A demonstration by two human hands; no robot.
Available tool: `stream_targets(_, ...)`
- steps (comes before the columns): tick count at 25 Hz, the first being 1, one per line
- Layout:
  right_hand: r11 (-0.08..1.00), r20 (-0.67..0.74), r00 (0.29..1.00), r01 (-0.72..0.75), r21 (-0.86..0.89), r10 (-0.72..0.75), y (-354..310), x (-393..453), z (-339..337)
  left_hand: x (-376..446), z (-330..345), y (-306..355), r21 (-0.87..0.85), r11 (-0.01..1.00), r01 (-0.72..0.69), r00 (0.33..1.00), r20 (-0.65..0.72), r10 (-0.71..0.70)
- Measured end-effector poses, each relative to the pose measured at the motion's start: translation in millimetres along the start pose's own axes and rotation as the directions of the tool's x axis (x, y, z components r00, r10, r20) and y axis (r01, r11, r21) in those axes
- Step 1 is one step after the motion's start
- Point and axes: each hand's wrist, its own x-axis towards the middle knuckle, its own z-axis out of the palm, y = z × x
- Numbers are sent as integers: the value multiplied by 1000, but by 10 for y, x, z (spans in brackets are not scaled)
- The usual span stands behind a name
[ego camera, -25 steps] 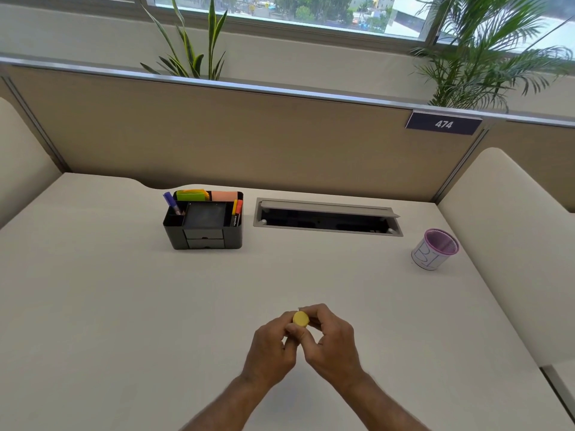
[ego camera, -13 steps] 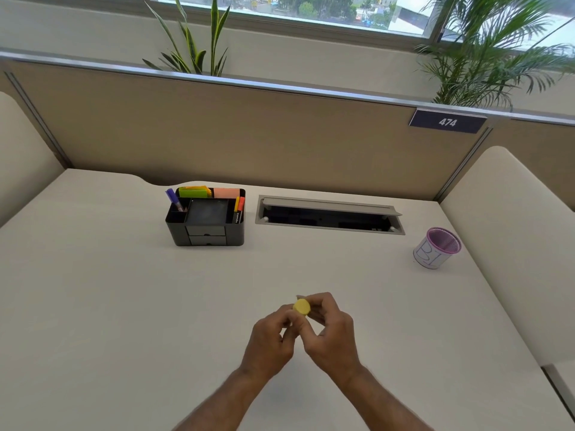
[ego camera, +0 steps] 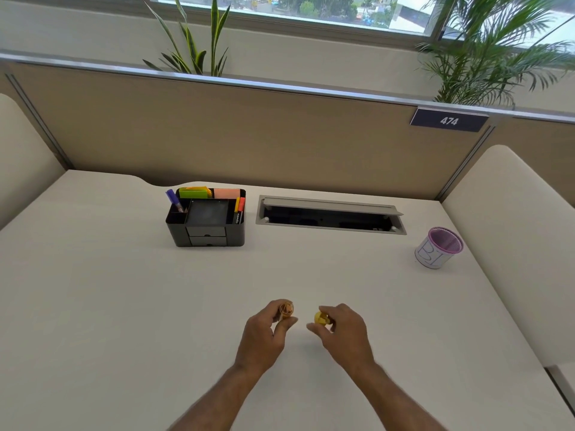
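My left hand (ego camera: 264, 332) holds a small orange-tan cylindrical body (ego camera: 286, 310) between thumb and fingers, its round end facing up. My right hand (ego camera: 340, 329) pinches a small yellow cap (ego camera: 320, 318) with its fingertips. The two hands hover just above the white desk (ego camera: 124, 306), a short gap apart, near its front middle. Most of each small piece is hidden by the fingers.
A black desk organiser (ego camera: 207, 217) with pens and sticky notes stands at the back centre-left. An open grey cable hatch (ego camera: 329, 214) lies to its right. A purple-rimmed mesh cup (ego camera: 438, 247) sits at the right. Partition panels close off the back and sides.
The hands were pressed together around one yellow-topped object. They have now drawn apart, the yellow cap going with the right hand and the orange body staying in the left.
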Motion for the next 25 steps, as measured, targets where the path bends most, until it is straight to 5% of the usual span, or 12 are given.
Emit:
stream_targets(5, 947, 283, 956, 17, -320, 78, 115, 78, 194, -14, 21, -49, -10, 999, 53, 997, 57, -53)
stream_targets(16, 968, 338, 941, 65, -244, 22, 269, 15, 310, -13, 114, -9, 7, 998, 68, 986, 152, -69)
stream_targets(21, 991, 43, 999, 18, 133, -24, 227, -91, 130, 51, 197, 97, -14, 998, 58, 984, 168, -55)
stream_targets(25, 907, -54, 998, 5, 421, 20, 90, -80, -77, 186, 382, 286, -69, 997, 37, 987, 160, -26)
